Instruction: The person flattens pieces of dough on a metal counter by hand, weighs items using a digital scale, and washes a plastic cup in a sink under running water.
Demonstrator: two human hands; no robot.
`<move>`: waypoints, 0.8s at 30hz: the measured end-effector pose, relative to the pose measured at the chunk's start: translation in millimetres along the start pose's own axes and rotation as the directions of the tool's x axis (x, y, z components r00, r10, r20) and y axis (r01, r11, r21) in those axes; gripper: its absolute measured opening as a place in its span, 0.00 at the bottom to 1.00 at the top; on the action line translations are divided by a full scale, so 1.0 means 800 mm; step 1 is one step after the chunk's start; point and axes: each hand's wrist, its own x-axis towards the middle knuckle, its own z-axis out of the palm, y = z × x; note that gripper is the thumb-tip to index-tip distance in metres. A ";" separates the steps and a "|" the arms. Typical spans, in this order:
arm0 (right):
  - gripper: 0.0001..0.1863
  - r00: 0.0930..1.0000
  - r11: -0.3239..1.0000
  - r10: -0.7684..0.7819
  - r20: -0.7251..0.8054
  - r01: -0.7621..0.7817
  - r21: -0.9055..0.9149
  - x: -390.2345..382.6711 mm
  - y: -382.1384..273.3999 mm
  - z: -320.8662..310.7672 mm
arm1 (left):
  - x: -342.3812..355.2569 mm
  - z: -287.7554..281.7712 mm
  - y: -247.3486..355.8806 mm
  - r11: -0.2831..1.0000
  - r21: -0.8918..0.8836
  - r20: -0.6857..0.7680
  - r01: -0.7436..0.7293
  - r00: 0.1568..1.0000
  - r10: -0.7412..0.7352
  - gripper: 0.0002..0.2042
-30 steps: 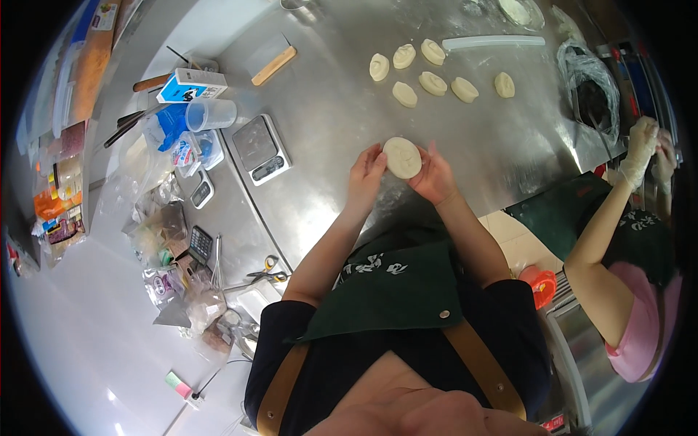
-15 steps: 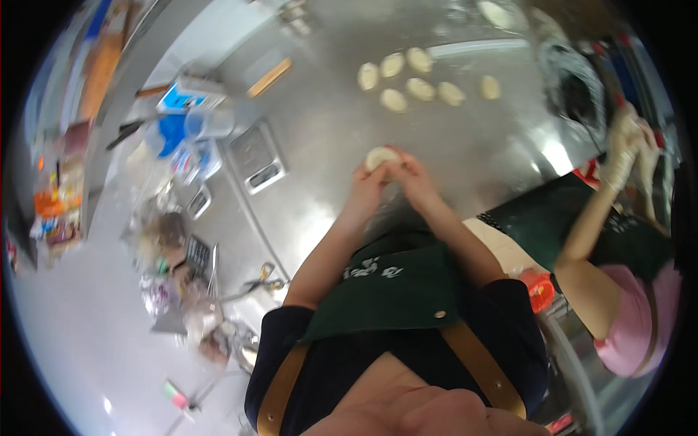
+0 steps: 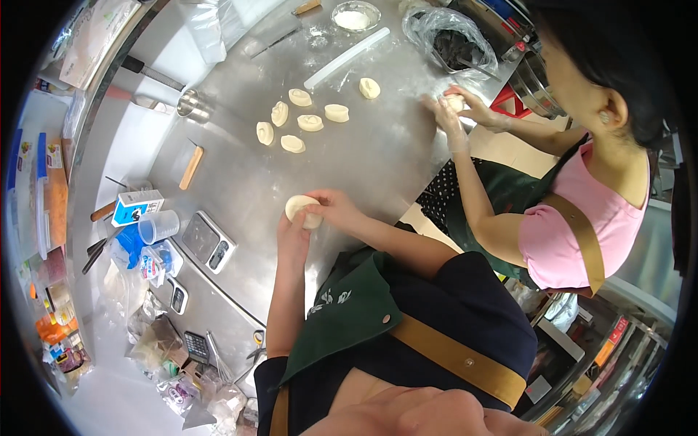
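A round, pale piece of dough (image 3: 299,206) is held up over the steel table between both my hands. My left hand (image 3: 293,236) grips its lower edge from beneath, thumb and fingers bent around it. From the right, my right hand (image 3: 338,209) pinches the dough's edge with its fingertips. Whether the dough is folded or filled cannot be made out. Beyond my hands lie several oval dough pieces (image 3: 310,123) in a loose cluster, their tops creased, with a single dough piece (image 3: 369,88) off to their right.
To the right a co-worker's gloved hands (image 3: 454,123) hold another dough piece (image 3: 455,101). A white rolling pin (image 3: 347,58) and a flour bowl (image 3: 355,16) lie at the back, near a plastic-lined container (image 3: 454,43). Left are a scale (image 3: 209,241), a wooden-handled tool (image 3: 191,168) and a measuring cup (image 3: 158,227).
My view has swung to the right, so the table's things sit farther left. The dough stays in both my hands. The co-worker's hands now show over the table's edge with dough.
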 end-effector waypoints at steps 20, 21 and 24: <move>0.31 0.982 0.988 0.112 -0.149 -0.095 0.119 -0.025 0.034 -0.002 | -0.018 0.006 -0.021 0.606 0.774 -0.076 -0.183 0.924 0.375 0.17; 0.33 0.965 0.836 0.255 -0.061 -0.189 0.515 -0.026 0.039 -0.002 | -0.019 0.018 -0.026 0.481 0.820 0.073 -0.309 0.891 0.448 0.19; 0.38 0.961 0.645 0.228 0.157 -0.270 0.715 -0.045 -0.004 -0.008 | -0.040 0.040 -0.028 0.157 0.817 0.426 -0.555 0.764 0.484 0.23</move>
